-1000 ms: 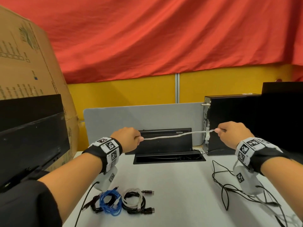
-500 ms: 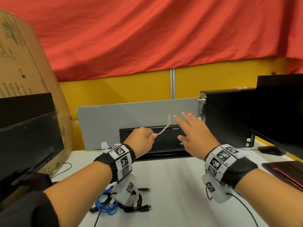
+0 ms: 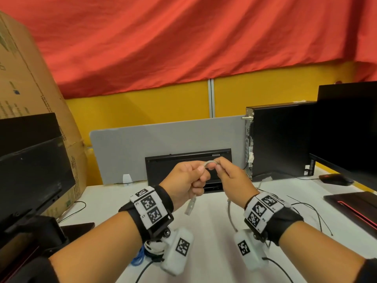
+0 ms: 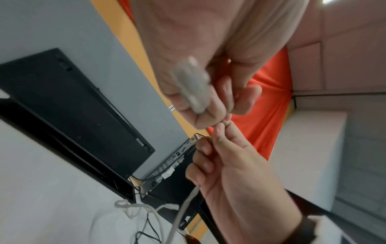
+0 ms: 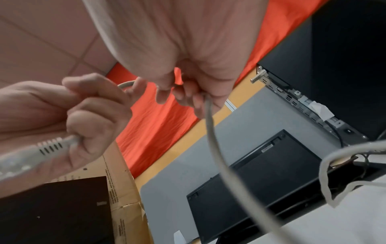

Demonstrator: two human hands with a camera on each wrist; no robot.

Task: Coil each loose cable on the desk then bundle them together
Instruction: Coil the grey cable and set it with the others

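Observation:
Both hands are raised above the white desk [image 3: 204, 252], close together, on one grey network cable [image 3: 210, 162]. My left hand [image 3: 189, 180] grips it in a fist, and its plug end [image 3: 190, 205] hangs below that fist. My right hand [image 3: 226, 176] pinches the same cable right beside the left, a short arch of cable showing between them. From the right hand the cable [image 5: 211, 125] drops toward the desk. Coiled blue and white cables [image 3: 140, 256] lie on the desk, mostly hidden under my left wrist. Thin loose black cables [image 3: 314, 215] lie at the right.
A black open cable box [image 3: 187, 166] and a grey divider [image 3: 163, 139] stand behind the hands. A black computer case [image 3: 279, 139] and monitor [image 3: 346, 129] are on the right. Another monitor [image 3: 30, 160] and a cardboard box [image 3: 30, 82] are on the left.
The cable was stretched wide between the hands, then the right hand let go and opened. Now it has come in beside the left hand and pinches the cable again.

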